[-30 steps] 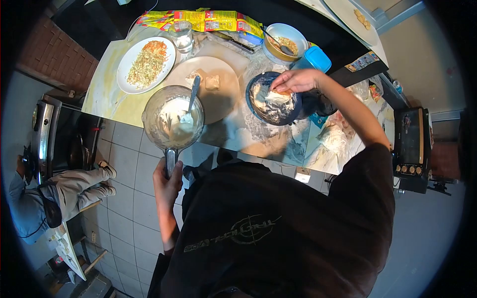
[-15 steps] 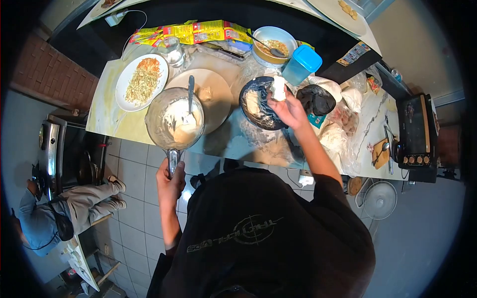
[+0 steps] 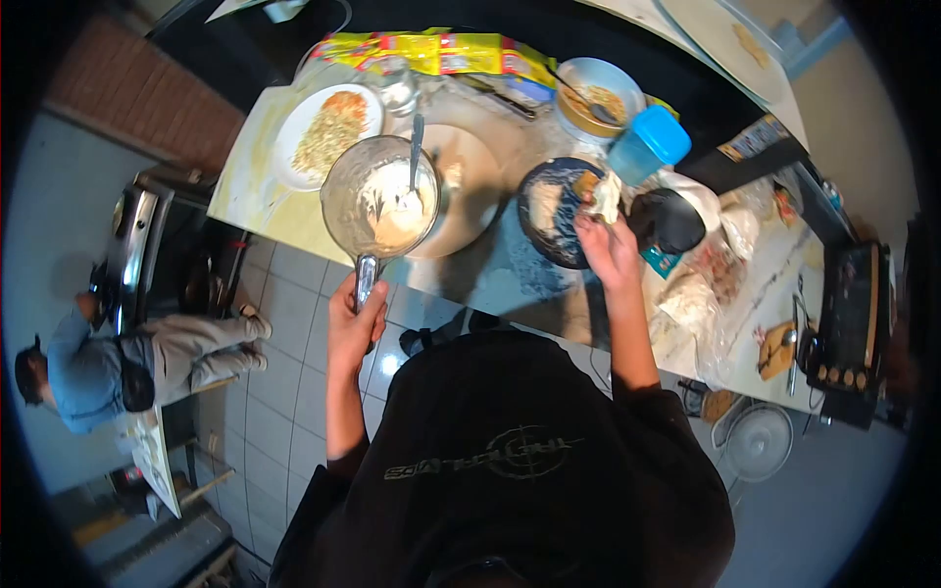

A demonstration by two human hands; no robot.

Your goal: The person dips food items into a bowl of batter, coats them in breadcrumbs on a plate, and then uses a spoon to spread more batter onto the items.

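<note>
A marbled counter [image 3: 257,147] spans the view, with a saucepan [image 3: 338,211] at its near edge. Beyond the saucepan's left, across the floor, another person [image 3: 83,367] in a blue top bends at a stove. A long row of yellow and red packets [image 3: 421,51] lies beyond the saucepan, along the counter's back. A round tan board [image 3: 480,186] lies partly under the saucepan's right side as seen from above, with a small pale lump [image 3: 454,174] on it. The saucepan contains pale, creamy batter [image 3: 397,220] and an upright-leaning spoon [image 3: 417,157]. Beyond its left rim, a white plate [image 3: 289,147] bears chopped orange and pale green food. Well to its right sits a dark bowl [image 3: 564,223] of pale flour-like powder; farther back are a spoon-filled bowl [image 3: 595,71] and a blue-lidded container [image 3: 662,137]. Below the saucepan, the left hand [image 3: 357,316] is wrapped around its handle. To its right, the right hand [image 3: 610,250] pinches a pale, coated piece [image 3: 608,194] over the dark bowl's right edge; its details are blurred.
</note>
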